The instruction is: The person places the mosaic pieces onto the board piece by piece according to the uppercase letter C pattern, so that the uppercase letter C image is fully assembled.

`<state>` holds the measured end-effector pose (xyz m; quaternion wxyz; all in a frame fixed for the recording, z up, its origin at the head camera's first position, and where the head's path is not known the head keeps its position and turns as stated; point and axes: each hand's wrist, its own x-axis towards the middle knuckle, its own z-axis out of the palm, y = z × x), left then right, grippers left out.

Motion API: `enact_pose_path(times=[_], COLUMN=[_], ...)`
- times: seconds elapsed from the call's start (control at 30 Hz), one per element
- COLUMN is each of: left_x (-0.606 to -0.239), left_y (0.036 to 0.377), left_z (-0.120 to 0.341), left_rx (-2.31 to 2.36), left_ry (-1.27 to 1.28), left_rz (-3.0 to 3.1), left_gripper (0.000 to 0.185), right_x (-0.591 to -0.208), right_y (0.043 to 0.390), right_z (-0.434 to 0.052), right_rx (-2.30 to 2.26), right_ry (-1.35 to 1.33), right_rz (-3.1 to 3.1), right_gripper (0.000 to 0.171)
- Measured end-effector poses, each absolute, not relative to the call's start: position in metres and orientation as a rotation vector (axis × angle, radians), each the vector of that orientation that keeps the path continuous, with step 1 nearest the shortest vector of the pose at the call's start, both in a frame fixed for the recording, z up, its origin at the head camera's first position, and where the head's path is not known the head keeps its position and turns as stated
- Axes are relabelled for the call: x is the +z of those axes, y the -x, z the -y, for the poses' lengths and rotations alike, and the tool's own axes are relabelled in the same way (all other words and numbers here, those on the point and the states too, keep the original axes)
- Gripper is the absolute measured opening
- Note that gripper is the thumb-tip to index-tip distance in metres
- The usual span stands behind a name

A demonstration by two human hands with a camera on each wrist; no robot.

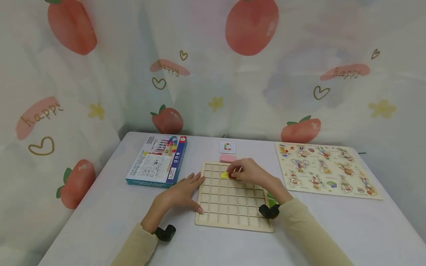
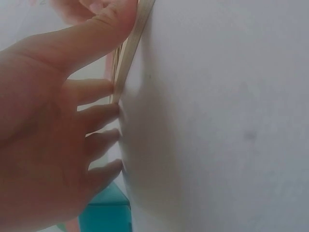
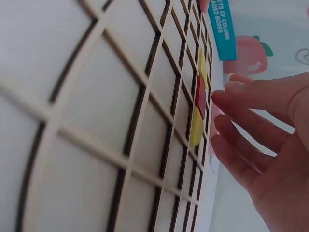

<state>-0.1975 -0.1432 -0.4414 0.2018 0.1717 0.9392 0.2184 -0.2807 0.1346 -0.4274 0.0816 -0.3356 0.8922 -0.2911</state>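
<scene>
A wooden grid board lies on the white table. In its upper rows sit a yellow tile and a red tile. The right wrist view shows the red tile between two yellow pieces, the lower yellow piece being covered by the hand in the head view. My right hand hovers at the red tile with bent fingers, fingertips slightly apart from it. My left hand has its fingers spread, fingertips and thumb resting against the board's left edge.
Beyond the board are a pink block and a small card with a coloured grid pattern. A printed box lies at left, a picture puzzle board at right. Something green shows beside the board under my right forearm.
</scene>
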Motion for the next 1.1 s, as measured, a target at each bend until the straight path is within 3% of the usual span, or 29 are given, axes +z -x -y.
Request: enact_pose_path(times=[1.1], left_x=[-0.441], left_y=[0.194], left_z=[0.143], left_rx=[0.644], left_ry=[-0.486], left_rz=[-2.632], left_gripper=[0.112], right_x=[-0.430], right_y=[0.229], right_z=[-0.241], right_rx=[-0.884], right_ry=[0.743], right_rz=[-2.794], right_gripper=[0.017])
